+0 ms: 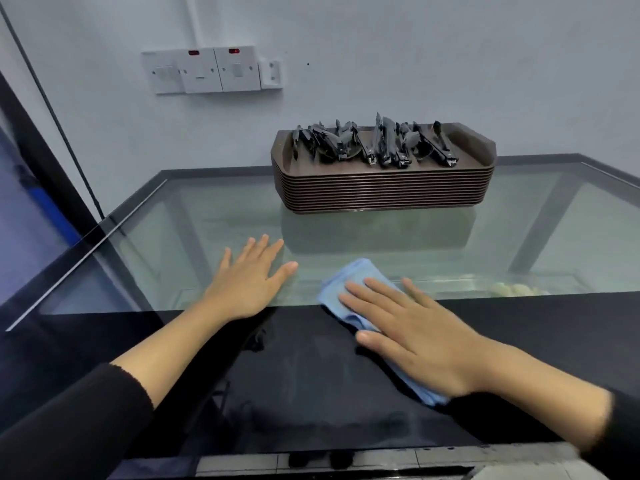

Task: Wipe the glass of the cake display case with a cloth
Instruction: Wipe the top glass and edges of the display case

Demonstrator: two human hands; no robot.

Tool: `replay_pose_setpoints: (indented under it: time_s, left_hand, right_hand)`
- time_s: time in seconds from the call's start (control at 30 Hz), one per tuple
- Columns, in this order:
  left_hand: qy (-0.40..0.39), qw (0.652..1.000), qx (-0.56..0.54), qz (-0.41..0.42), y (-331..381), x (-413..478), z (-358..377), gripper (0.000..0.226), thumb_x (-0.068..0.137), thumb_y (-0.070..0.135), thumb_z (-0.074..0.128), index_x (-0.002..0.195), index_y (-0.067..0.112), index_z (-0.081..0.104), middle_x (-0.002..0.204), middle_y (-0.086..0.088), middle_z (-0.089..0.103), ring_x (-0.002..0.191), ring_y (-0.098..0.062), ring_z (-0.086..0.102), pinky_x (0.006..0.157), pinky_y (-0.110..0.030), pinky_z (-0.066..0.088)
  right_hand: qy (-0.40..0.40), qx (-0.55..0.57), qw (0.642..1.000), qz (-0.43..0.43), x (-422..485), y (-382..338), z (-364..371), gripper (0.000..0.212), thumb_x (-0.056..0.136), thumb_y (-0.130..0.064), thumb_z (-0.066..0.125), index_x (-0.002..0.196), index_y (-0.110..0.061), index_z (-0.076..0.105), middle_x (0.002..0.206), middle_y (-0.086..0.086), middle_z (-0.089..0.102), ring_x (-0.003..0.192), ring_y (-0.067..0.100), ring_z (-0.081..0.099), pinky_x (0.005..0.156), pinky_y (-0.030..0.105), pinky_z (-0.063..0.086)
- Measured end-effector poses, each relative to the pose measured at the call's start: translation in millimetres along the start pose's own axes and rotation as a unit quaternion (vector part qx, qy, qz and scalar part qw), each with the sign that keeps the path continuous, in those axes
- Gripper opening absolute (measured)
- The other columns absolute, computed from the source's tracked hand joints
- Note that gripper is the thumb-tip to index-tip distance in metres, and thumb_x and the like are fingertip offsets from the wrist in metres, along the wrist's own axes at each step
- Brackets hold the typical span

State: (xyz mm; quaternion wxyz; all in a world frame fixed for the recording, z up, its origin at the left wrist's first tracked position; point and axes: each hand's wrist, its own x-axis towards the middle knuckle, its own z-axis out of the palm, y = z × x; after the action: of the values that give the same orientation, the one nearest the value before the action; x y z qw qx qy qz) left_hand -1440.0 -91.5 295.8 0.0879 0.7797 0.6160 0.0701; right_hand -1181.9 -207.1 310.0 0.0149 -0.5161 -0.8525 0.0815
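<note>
The display case's glass top point(214, 216) spreads out in front of me, with a black band point(311, 375) along its near edge. A folded light blue cloth point(349, 277) lies across the line where clear glass meets the black band. My right hand point(412, 327) presses flat on the cloth with straight, spread fingers. To its left, my left hand point(249, 278) rests flat on the bare glass, fingers straight, apart from the cloth.
A stack of brown trays point(384, 188) stands on the glass at the back, against the wall, with several black tongs point(377, 143) in the top tray. Wall switches point(207, 69) sit above left. A black frame edge point(52, 140) runs down the left side.
</note>
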Motion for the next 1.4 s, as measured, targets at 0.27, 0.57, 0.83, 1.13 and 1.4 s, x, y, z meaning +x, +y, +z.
replay_pose_setpoints:
  time_s: [0.27,0.57,0.83,1.13,1.4]
  left_hand:
    - [0.007,0.981,-0.19,0.043,-18,8,-20,0.053,0.096,0.05,0.049,0.143,0.027,0.046,0.161,0.0,0.025,0.15,-0.012,0.015,0.122,-0.041,0.004]
    - [0.08,0.993,-0.084,0.008,-166,57,-62,0.062,0.087,0.062,0.051,0.133,0.022,0.056,0.153,-0.008,0.041,0.144,-0.021,0.033,0.118,-0.052,0.021]
    - [0.06,0.995,0.013,-0.082,-267,89,-77,0.063,0.094,0.063,0.039,0.144,0.026,0.043,0.159,-0.003,0.029,0.147,-0.025,0.024,0.115,-0.062,0.012]
    - [0.058,0.996,-0.003,-0.062,-275,89,-66,0.064,0.094,0.068,0.024,0.148,0.033,0.03,0.161,0.004,0.022,0.149,-0.022,0.016,0.117,-0.057,0.012]
    - [0.065,0.995,-0.033,-0.071,-275,90,-65,0.06,0.095,0.066,0.027,0.146,0.035,0.033,0.162,0.006,0.019,0.151,-0.018,0.011,0.119,-0.054,0.007]
  right_hand:
    - [0.088,-0.03,0.959,0.266,74,66,-8,0.053,0.101,-0.048,0.017,0.143,-0.02,0.034,0.156,0.002,0.026,0.145,0.024,0.019,0.117,0.053,0.015]
    - [0.032,0.015,0.999,0.026,80,-96,12,0.083,0.08,-0.069,-0.005,0.155,-0.035,0.002,0.161,-0.019,-0.009,0.15,0.004,-0.013,0.122,0.033,-0.01]
    - [0.096,-0.016,0.957,0.273,233,-70,10,0.064,0.099,-0.054,0.015,0.139,-0.011,0.038,0.151,0.015,0.032,0.141,0.036,0.026,0.115,0.053,0.021]
    - [0.07,0.016,0.996,0.056,253,-118,12,0.065,0.096,-0.052,0.011,0.155,-0.026,0.018,0.165,-0.005,0.01,0.152,0.013,0.007,0.124,0.035,0.008]
    - [0.068,-0.02,0.986,0.151,385,-126,6,0.056,0.103,-0.039,0.015,0.151,-0.011,0.021,0.163,0.009,0.01,0.149,0.03,0.009,0.12,0.053,0.0]
